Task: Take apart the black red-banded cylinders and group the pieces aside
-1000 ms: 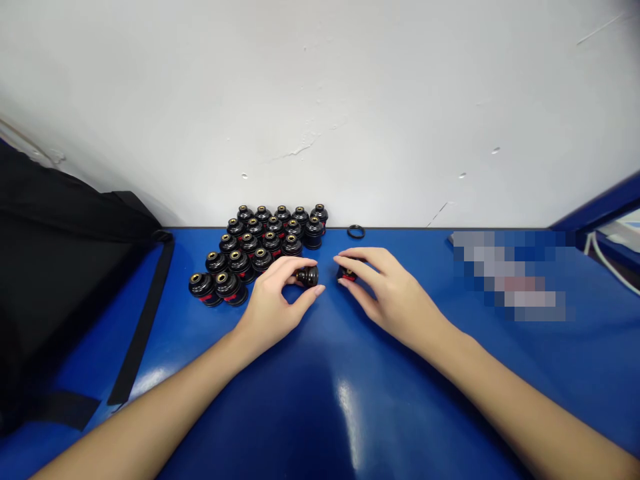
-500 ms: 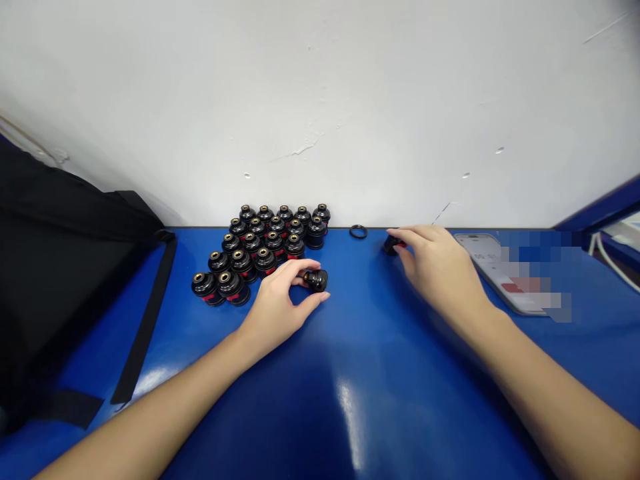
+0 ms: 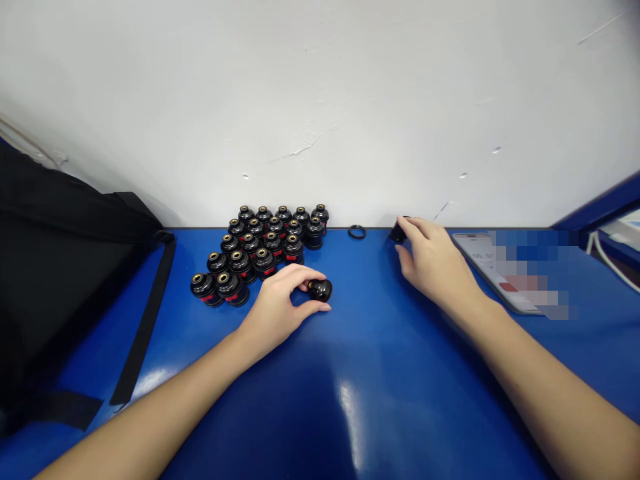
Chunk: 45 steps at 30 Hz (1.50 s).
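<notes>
My left hand [image 3: 280, 300] is curled round a black domed piece with a brass-rimmed hole [image 3: 321, 290], its thumb in front and its fingers behind. This piece lies tilted, with the hole facing left, low over the blue table. Close to the wall, my right hand [image 3: 425, 257] grips a small black cylindrical piece [image 3: 398, 232] between thumb and fingers; most of it is hidden. Beside my left hand, several like black domed pieces [image 3: 239, 263] stand upright in close rows, some showing red marks. A black ring [image 3: 357, 232] lies flat between my hands, near the wall.
A phone [image 3: 493, 273], partly pixelated, lies right of my right hand on the blue table [image 3: 310, 413]. On the left is a black bag [image 3: 65, 267] with a strap [image 3: 143, 327]. The white wall [image 3: 320, 100] borders the table's back; a blue frame [image 3: 600, 210] stands at right.
The piece in my left hand has turned a little, showing its brass hole more. My right hand has shifted slightly right and up, tilting its black piece.
</notes>
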### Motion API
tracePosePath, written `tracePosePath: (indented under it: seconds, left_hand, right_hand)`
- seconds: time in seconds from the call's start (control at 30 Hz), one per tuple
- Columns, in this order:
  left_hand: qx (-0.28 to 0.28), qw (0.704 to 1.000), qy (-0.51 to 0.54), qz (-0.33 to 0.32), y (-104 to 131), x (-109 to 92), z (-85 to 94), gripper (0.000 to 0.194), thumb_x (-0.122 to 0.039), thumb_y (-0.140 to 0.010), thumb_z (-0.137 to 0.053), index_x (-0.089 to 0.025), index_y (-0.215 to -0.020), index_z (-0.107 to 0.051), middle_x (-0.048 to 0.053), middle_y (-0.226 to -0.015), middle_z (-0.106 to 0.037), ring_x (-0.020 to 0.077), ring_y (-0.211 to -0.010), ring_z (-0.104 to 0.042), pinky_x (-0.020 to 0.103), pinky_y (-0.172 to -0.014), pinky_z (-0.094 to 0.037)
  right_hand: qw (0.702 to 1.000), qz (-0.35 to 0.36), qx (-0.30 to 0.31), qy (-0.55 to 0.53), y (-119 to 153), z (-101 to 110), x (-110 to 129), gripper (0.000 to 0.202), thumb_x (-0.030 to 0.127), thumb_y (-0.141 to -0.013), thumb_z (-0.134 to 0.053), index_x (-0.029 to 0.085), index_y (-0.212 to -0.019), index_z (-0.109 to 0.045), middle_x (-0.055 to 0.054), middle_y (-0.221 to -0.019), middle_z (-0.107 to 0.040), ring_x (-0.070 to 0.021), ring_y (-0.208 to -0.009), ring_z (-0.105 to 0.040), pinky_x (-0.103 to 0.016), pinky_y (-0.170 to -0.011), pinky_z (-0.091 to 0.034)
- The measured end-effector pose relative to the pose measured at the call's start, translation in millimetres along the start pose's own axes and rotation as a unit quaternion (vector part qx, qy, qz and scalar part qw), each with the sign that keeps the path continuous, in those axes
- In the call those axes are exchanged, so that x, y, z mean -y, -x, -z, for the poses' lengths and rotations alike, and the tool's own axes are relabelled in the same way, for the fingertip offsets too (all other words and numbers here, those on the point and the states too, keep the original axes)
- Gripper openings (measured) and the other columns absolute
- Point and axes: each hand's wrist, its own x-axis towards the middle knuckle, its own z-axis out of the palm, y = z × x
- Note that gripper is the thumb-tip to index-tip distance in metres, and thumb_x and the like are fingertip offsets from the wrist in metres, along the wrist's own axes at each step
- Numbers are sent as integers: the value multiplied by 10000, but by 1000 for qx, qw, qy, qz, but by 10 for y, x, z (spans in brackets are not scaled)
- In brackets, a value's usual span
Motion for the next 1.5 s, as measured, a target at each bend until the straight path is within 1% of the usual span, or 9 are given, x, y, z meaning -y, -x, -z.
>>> tracePosePath:
  seconds: [0.17, 0.27, 0.37, 0.53, 0.63, 0.73, 0.87, 1.07, 1.5]
  left_hand:
    - [17, 1000, -9, -7, 9, 11, 9, 379, -218, -805, -924, -236, -1144, -755, 58, -1129, -780, 228, -1030, -731, 411, -960, -619]
    - [24, 999, -25, -15, 11, 20, 11, 389, -235, -792, -935, -241, -1135, -753, 56, -1134, -785, 253, -1096, -719, 455, -1022, -588]
    - [24, 999, -45, -9, 5, 28, 13, 455, -248, -770, -951, -246, -1170, -733, 58, -1156, -791, 271, -1126, -710, 470, -1031, -578]
    - [24, 998, -56, -5, -4, 32, 14, 548, -250, -732, -976, -223, -1203, -697, 57, -1106, -791, 261, -1069, -716, 432, -966, -596]
    - [23, 998, -60, -9, -1, 37, 14, 559, -263, -736, -975, -216, -1210, -683, 66, -1128, -780, 262, -1084, -708, 433, -971, -595]
    - [21, 998, -62, -7, 3, 45, 12, 552, -271, -752, -966, -222, -1218, -674, 73, -1175, -767, 270, -1130, -696, 454, -1010, -584]
    - [17, 997, -69, -5, 6, 50, 6, 543, -272, -777, -949, -226, -1237, -664, 86, -1222, -750, 286, -1180, -682, 477, -1048, -570]
    - [22, 997, -73, -7, 16, 33, 9, 475, -251, -841, -895, -210, -1251, -658, 99, -1268, -732, 286, -1232, -660, 492, -1095, -550]
    - [29, 997, -68, -12, 19, 8, 3, 443, -246, -887, -851, -195, -1278, -650, 101, -1299, -720, 270, -1258, -644, 479, -1131, -530]
  right_hand:
    - [1000, -11, -4, -18, -7, 27, 20, 498, 223, -983, -556, 125, -1469, -606, -239, -1387, -642, -421, -1273, -642, -603, -1048, -585]
    - [998, -17, -48, -35, -38, 130, 114, 441, 249, -991, -588, 138, -1413, -650, -251, -1393, -624, -430, -1258, -644, -615, -1039, -579]
    - [986, 61, -75, -134, -43, 261, 291, 330, 219, -1022, -573, 200, -1326, -700, -187, -1271, -700, -358, -1200, -689, -557, -1055, -580]
    - [921, 242, 53, -302, 83, 350, 645, 375, 137, -1033, -548, 258, -1357, -696, -120, -1304, -742, -255, -1189, -733, -436, -1007, -643]
    - [899, 277, 101, -325, 148, 356, 780, 450, 109, -1032, -511, 256, -1426, -672, -107, -1389, -740, -252, -1273, -717, -446, -1057, -639]
    - [896, 297, 112, -310, 151, 380, 812, 454, 96, -1029, -483, 227, -1402, -706, -108, -1380, -755, -260, -1274, -728, -440, -1070, -641]
    - [923, 277, 108, -243, 122, 379, 722, 402, 105, -1035, -493, 181, -1338, -747, -145, -1363, -757, -287, -1217, -754, -459, -1049, -651]
    - [978, 167, 50, -110, 103, 228, 532, 386, 135, -1038, -478, 14, -1332, -697, -289, -1361, -656, -383, -1199, -713, -541, -990, -657]
    - [994, 86, 66, -5, 135, 171, 471, 453, 215, -1022, -508, -6, -1402, -618, -296, -1426, -662, -413, -1272, -695, -563, -1080, -606]
